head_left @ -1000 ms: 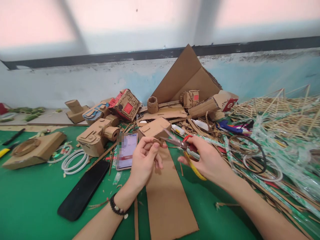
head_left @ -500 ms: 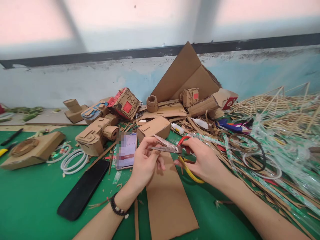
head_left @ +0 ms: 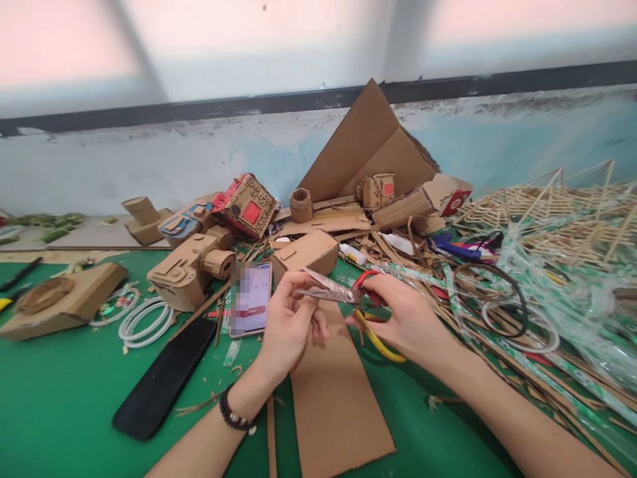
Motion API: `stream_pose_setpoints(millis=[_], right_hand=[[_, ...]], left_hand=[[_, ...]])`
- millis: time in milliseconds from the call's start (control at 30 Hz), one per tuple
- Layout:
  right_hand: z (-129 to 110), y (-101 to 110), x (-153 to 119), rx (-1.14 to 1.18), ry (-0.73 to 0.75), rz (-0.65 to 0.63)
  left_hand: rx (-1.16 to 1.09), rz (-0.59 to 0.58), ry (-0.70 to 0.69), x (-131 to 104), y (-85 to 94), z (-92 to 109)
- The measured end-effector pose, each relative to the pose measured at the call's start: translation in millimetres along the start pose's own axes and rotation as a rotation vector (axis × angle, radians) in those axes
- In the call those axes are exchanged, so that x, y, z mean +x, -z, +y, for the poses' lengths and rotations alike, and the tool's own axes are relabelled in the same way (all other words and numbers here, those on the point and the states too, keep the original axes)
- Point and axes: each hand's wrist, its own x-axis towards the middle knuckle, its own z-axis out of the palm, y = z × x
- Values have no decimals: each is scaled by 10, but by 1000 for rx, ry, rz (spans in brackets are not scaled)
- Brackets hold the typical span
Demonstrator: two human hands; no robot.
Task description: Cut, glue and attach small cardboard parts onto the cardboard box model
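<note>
My right hand grips the scissors by their red and yellow handles, and the blades point left, slightly apart. Close to the blade tips, my left hand has its thumb and fingertips pinched together; whatever they hold is too small to make out. Below both hands lies a long flat cardboard strip on the green surface. A closed cardboard box sits just behind the blades. A phone with a lit screen lies left of my left hand.
Cardboard camera models stand at the left and back. A black flat object and coiled white tubing lie at the left. Scraps, glue bottles, clear plastic and a stick structure fill the right side.
The view has shifted very slightly. Both hands and the scissors hold nearly the same pose.
</note>
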Motion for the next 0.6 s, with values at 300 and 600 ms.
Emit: stream_pose_setpoints(millis=[300, 600], right_hand=[[-3, 40, 11, 10, -21, -26], [9, 62, 1, -75, -33, -12]], left_hand=[[-15, -9, -27, -3, -1, 10], [-5, 11, -13, 3, -9, 18]])
